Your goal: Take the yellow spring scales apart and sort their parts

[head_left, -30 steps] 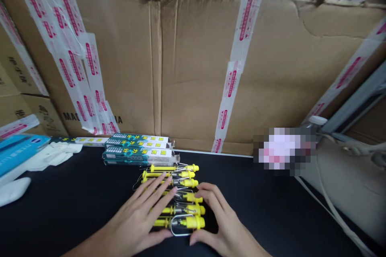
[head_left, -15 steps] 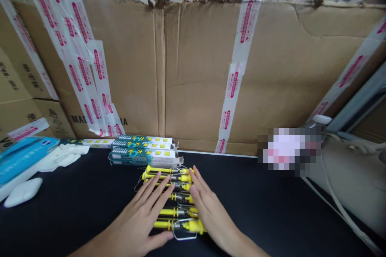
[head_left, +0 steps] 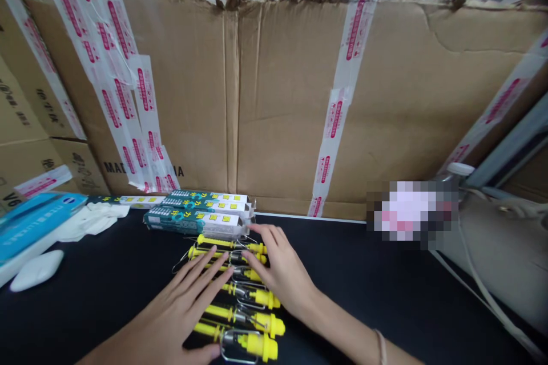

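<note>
Several yellow tools [head_left: 268,324] with metal middles and bent wire loops lie side by side in a row on the black tabletop. Across their left ends rests my left hand [head_left: 182,299], its fingers outstretched and a little apart. My right hand [head_left: 282,268] is over the far right ends of the row. Its index fingertip reaches the open end of the nearest green and white box [head_left: 197,222], while the thumb is over the upper tools. That hand's fingers are apart, and whether the fingertip touches the box is hard to tell.
More slim boxes [head_left: 214,198] lie behind the nearest one. To the left are a blue tissue pack [head_left: 40,222] and a white rounded object [head_left: 37,270]. A tall cardboard wall [head_left: 291,125] closes off the back. A capped bottle [head_left: 460,171] and cables [head_left: 483,296] are at right.
My right hand has come off the tools' right ends and reached up toward the boxes. The tools and my left hand have shifted left, and the nearest box sits farther left.
</note>
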Tool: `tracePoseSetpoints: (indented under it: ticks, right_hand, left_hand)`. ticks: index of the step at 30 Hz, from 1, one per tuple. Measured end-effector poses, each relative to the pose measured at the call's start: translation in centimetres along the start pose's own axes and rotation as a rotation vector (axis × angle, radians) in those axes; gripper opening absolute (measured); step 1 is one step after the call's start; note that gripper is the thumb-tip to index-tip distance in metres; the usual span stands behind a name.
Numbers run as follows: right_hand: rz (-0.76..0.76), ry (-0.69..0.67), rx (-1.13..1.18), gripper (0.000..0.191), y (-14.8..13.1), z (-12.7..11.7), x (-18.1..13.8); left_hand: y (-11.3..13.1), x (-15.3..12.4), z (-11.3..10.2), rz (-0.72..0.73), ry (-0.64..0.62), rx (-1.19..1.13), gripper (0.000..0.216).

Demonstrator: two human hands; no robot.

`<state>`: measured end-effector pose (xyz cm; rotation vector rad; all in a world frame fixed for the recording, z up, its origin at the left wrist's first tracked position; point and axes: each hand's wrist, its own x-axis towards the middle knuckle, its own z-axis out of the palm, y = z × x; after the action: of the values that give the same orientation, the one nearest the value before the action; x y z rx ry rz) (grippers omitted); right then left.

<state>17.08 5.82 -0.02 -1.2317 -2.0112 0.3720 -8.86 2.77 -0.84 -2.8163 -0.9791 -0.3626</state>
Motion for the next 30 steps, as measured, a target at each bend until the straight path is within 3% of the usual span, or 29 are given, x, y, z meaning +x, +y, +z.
tracePoseSetpoints:
  ticks: [5, 10, 14, 19, 23, 30]
  right_hand:
    - [-0.075, -0.047, -0.03, 0.04, 0.7, 0.1, 4.1]
    - [-0.089, -0.062, -0.047, 0.026, 0.9, 0.5, 5.9]
    - [-0.101, -0.07, -0.074, 0.019, 0.9, 0.1, 6.4]
    - [-0.123, -0.091, -0.159, 0.042, 0.9, 0.9, 6.5]
    - [-0.128, -0.082, -0.237, 0.042, 0.9, 1.9, 6.6]
    - [-0.162, -0.048, -0.309, 0.037, 0.6, 1.8, 6.7]
  left_hand:
    - [0.1, 0.8, -0.2, -0.059, -0.052, -0.014, 0.114]
    - [-0.5, 2.5, -0.4, -0.017, -0.14, -0.085, 0.126]
    - [-0.7, 3.3, 0.1, -0.059, -0.204, -0.114, 0.129]
    - [-0.5, 3.3, 0.1, -0.044, -0.247, -0.178, 0.122]
    - [-0.1, 3.2, -0.6, -0.08, -0.339, -0.192, 0.117]
    - [-0.3, 3.0, -0.4, -0.071, -0.315, -0.197, 0.113]
